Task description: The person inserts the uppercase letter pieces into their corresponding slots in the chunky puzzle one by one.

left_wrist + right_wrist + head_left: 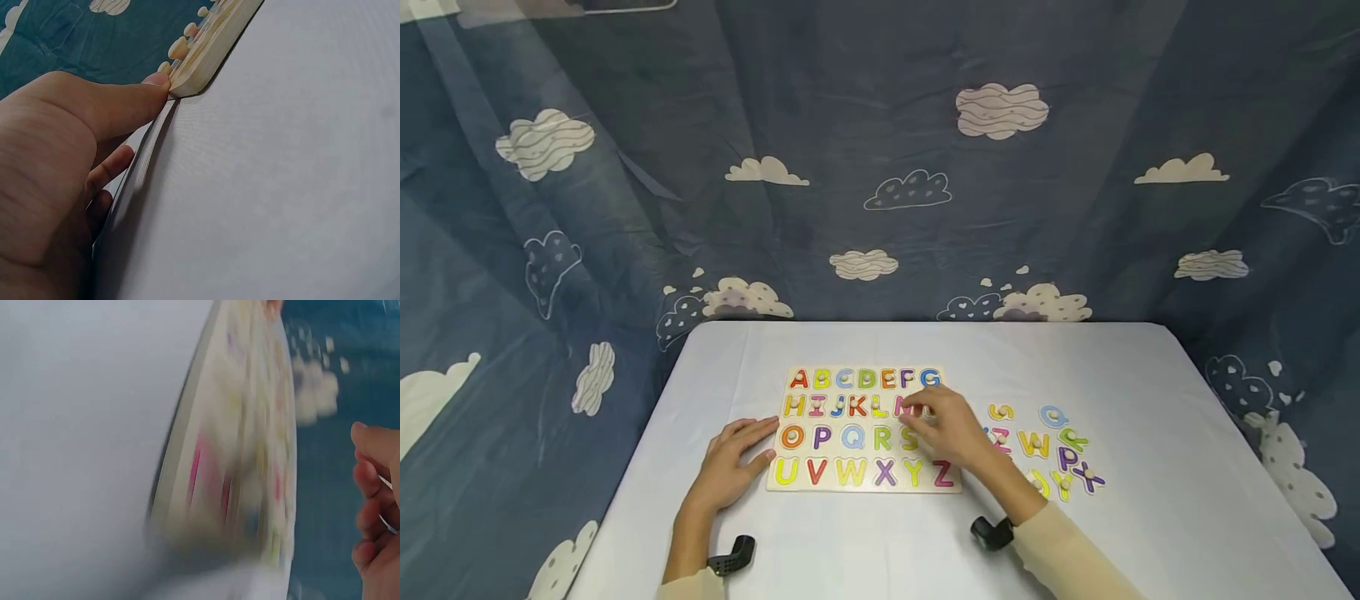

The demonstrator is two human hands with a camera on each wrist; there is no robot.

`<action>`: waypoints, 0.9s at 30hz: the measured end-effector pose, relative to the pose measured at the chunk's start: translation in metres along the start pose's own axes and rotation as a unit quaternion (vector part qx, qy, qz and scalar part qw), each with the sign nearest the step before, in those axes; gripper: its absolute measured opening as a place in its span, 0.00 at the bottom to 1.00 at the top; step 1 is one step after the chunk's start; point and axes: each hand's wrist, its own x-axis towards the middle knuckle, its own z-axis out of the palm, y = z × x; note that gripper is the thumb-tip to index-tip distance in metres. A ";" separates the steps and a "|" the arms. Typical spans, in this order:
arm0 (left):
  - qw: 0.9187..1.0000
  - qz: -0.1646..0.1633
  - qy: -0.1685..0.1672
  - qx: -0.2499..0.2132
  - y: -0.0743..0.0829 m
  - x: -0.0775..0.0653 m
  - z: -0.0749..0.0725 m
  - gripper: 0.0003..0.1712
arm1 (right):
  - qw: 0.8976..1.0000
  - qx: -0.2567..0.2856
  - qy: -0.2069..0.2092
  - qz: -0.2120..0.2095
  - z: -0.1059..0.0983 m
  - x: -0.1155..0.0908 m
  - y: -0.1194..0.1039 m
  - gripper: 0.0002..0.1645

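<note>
A wooden alphabet puzzle board [865, 487] lies on the table with rows of coloured letters. Knobs stand on the upper-row letters, such as the red A [799, 379], and on the orange O [792, 437]. My left hand [727, 465] rests at the board's left side, fingers extended; in the left wrist view its thumb [134, 106] touches the board's corner. Over the board's right part hovers my right hand [946, 423], partly hiding the pink M [900, 406] and letters near it. In the right wrist view its fingers are loosely bent, with nothing visible between them.
Right of the board lie several loose knobbed letters, among them a yellow W [1033, 444], a blue Q [1053, 417], a purple P [1067, 458] and a purple X [1087, 477]. A dark cloud-patterned cloth [910, 242] hangs behind the white table [1150, 533].
</note>
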 end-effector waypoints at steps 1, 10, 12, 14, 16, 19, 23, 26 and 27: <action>1.000 -0.001 -0.001 0.000 0.000 -0.001 0.000 0.30 | 1.000 -0.013 0.010 0.011 -0.011 -0.007 0.010 0.14; 1.000 0.005 0.000 -0.007 0.000 0.000 0.003 0.30 | 0.987 -0.099 0.089 0.087 -0.091 -0.083 0.089 0.12; 1.000 0.006 0.001 -0.009 -0.001 0.000 0.003 0.30 | 0.984 -0.111 0.099 0.098 -0.103 -0.099 0.101 0.12; 1.000 0.009 -0.001 -0.010 -0.003 0.001 0.003 0.30 | 0.981 -0.120 0.104 0.110 -0.109 -0.111 0.111 0.12; 1.000 0.013 -0.002 -0.010 -0.004 0.001 0.004 0.30 | 0.979 -0.126 0.100 0.125 -0.113 -0.122 0.120 0.12; 1.000 0.018 0.000 -0.007 -0.005 0.001 0.004 0.30 | 0.977 -0.129 0.084 0.144 -0.112 -0.135 0.131 0.13; 1.000 0.026 0.007 -0.006 -0.004 0.001 0.002 0.29 | 0.977 -0.121 0.066 0.160 -0.106 -0.143 0.138 0.12; 0.999 0.029 0.008 -0.010 -0.005 0.001 0.002 0.29 | 0.975 -0.121 0.057 0.175 -0.105 -0.143 0.140 0.12; 1.000 0.028 0.007 -0.012 -0.004 0.001 0.002 0.29 | 0.974 -0.122 0.054 0.181 -0.105 -0.144 0.140 0.13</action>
